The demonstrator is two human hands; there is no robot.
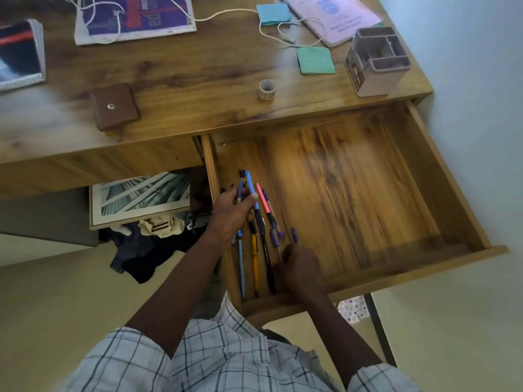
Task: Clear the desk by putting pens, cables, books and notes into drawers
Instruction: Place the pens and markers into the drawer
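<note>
The wooden drawer (441, 176) stands pulled out at the desk's right side. Several pens (256, 250) lie along its left side, among them a yellow one, a black one and a pink one (262, 198). My left hand (230, 216) reaches into the drawer and grips a bunch of blue pens (250, 185) at their upper ends. My right hand (298, 265) is lower in the drawer, fingers curled round the tip of a thin blue pen (278, 244). On the desktop (198, 77) lie a white cable (283, 32), two teal note pads (315, 60), a pink booklet (336, 15) and a purple magazine (135, 18).
A grey pen holder (376, 62) stands at the desk's right edge. A tape roll (267, 90) and a brown leather pouch (114, 106) sit near the front edge. Another book (21, 55) lies far left. Under the desk are a picture book (141, 198) and clothes (147, 244).
</note>
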